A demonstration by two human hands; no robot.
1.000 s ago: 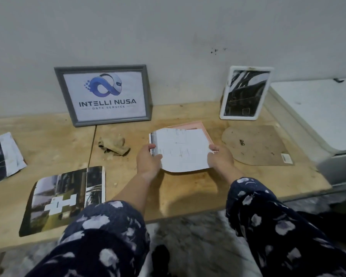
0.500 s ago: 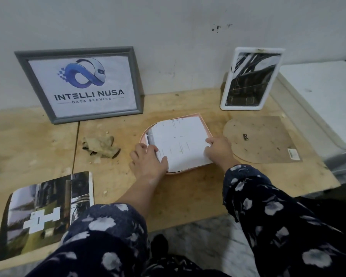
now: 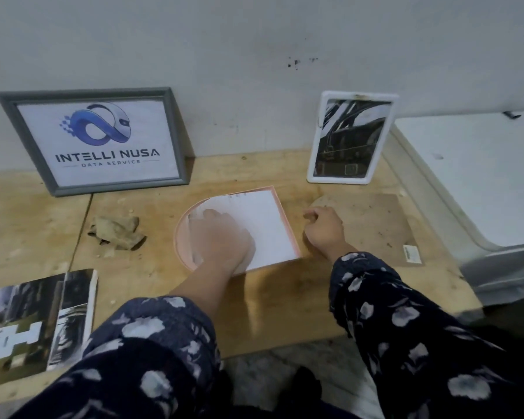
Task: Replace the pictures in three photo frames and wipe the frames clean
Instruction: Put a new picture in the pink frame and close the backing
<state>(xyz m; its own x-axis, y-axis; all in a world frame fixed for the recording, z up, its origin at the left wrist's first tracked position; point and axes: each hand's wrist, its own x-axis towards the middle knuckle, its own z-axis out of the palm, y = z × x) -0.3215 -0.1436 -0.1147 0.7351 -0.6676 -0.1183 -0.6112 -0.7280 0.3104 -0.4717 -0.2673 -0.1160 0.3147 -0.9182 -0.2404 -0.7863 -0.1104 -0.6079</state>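
item: pink frame (image 3: pixel 288 219), laid face down at the middle of the wooden table (image 3: pixel 285 297), one end rounded, one end square; a white print (image 3: pixel 266 225) was seated inside it, back uppermost. the left hand (image 3: pixel 224 237) was laid flat on the print, blurred, its fingers apparently spread and pressing; nothing was gripped by it. the right hand (image 3: pixel 324 228) was placed just beside the frame's right edge, at the near corner of the brown backing board (image 3: pixel 369 225), its fingers loosely curled; whether the board was touched or pinched could not be told. grey frame (image 3: pixel 94 140), holding a logo print, was leant upright against the wall at the back left; white frame (image 3: pixel 350 137), holding a dark photograph, was leant at the back right. both were judged already refilled. a crumpled cloth (image 3: pixel 117 231) was left lying between the grey frame and the pink one, and a loose photo sheet (image 3: pixel 34 319) at the near left edge. remaining, by judgement: the backing board to be refitted on the pink frame, the frame to be stood up and wiped; whether the other two had been wiped could not be determined.
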